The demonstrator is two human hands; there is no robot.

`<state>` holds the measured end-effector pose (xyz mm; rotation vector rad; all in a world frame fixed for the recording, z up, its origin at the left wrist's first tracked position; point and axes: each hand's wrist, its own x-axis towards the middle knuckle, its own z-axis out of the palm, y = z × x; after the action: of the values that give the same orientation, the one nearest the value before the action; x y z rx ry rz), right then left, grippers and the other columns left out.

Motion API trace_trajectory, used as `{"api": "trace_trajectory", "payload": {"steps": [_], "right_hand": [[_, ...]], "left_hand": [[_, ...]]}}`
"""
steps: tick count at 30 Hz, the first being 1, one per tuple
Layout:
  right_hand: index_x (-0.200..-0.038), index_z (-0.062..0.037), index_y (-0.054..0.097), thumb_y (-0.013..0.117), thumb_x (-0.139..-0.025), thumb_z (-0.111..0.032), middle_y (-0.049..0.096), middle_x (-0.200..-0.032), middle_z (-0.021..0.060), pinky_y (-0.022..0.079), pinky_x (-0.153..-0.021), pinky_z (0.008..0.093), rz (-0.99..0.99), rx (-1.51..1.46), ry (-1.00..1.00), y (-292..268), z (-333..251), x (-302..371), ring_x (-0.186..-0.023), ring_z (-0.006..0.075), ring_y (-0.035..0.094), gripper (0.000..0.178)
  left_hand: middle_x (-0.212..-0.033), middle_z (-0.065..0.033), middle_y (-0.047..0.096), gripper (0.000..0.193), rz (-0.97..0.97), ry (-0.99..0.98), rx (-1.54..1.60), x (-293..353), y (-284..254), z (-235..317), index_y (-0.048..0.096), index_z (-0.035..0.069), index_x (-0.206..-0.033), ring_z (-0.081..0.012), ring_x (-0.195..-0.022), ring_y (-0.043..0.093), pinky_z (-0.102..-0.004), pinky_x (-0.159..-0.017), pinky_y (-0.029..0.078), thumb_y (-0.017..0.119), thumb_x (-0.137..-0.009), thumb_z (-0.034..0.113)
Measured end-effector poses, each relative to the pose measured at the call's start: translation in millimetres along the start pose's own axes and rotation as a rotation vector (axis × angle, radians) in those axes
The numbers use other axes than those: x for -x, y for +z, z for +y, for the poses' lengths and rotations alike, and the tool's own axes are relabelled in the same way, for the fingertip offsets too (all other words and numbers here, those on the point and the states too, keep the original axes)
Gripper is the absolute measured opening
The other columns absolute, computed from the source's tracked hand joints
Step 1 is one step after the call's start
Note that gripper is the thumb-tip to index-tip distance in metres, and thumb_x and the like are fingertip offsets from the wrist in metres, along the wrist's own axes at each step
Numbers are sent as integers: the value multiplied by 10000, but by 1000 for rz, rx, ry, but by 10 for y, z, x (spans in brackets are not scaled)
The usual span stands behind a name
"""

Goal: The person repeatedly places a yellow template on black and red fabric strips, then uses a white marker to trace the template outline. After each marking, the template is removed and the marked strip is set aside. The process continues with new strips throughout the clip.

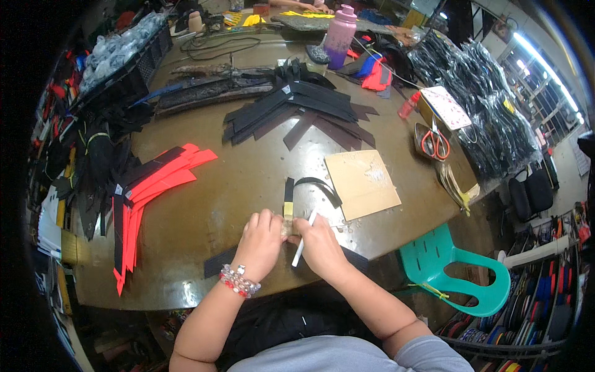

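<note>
Black strip [289,189] unfinished, I judge from afar; stacked strips [297,99] unclear.
My left hand [260,239] pinches the former, my right hand [318,245] a white stick [299,253].

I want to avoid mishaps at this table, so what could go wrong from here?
The white pen-like stick in the right hand might slip and poke the narrow strip. Beaded bracelets on the left wrist could catch the dark band beside them. The purple bottle near the black strips might tip onto them.
</note>
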<state>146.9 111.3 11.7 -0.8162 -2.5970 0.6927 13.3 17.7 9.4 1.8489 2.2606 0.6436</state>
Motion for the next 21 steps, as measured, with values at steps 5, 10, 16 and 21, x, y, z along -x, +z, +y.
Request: {"api": "trace_trajectory", "payload": {"steps": [5, 10, 16, 21], "right_hand": [[-1174, 10, 589, 648, -847, -88, 570, -1052, 250, 483, -850, 469, 54, -15, -108, 96, 54, 61, -983, 435, 575, 347], [-1193, -17, 544, 625, -910, -172, 607, -927, 198, 519, -749, 418, -161, -153, -184, -111, 221, -137, -876, 332, 626, 332], [-892, -33, 505, 556, -972, -209, 555, -685, 17, 423, -536, 236, -25, -841, 204, -138, 581, -655, -620, 67, 533, 199], [-793, -29, 546, 724, -801, -112, 609, -709, 19, 440, -554, 231, -54, -807, 35, 96, 730, -603, -613, 50, 534, 196]], "left_hand": [[-1116, -149, 516, 259, 29, -3, -105, -188, -71, -63, 581, 59, -1062, -331, -1106, 493, -513, -1017, 373, 655, -841, 171], [-1383, -159, 381, 289, 312, -205, 111, -384, 174, -184, 544, 93, -948, -405, -1405, 245, -656, -1118, 161, 744, -780, 216], [-1502, -136, 280, 273, 293, -178, 153, -366, 291, -252, 631, 160, -969, -407, -1447, 148, -646, -1132, 97, 773, -757, 255], [-1579, -91, 199, 252, 228, -197, 147, -382, 191, -193, 743, 250, -1022, -373, -1461, 133, -634, -1145, 74, 741, -771, 261]]}}
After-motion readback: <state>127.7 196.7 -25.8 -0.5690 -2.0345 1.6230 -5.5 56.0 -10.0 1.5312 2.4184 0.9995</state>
